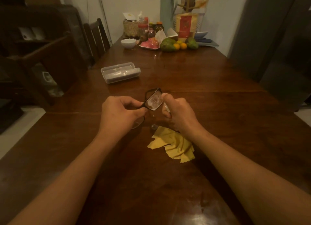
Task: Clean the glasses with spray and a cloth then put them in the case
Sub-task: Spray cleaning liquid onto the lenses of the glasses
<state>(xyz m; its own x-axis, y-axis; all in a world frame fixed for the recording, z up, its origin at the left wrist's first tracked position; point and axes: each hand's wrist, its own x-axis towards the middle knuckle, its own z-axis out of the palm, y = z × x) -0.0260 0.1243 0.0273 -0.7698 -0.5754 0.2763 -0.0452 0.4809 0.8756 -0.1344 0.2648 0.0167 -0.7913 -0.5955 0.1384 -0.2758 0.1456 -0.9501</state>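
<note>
My left hand pinches the dark-framed glasses at the frame, holding them upright above the table. One lens is wet and foggy with droplets. My right hand is closed around a small clear spray bottle, mostly hidden by the fingers, with the thumb pressed on top beside the lens. A yellow cloth lies crumpled on the table just below my right wrist. The clear plastic glasses case lies closed further away to the left.
A dark wooden table stretches ahead. At its far end stand a white bowl, jars, a woven basket, fruit and a pink plate. A wooden chair stands at the left side.
</note>
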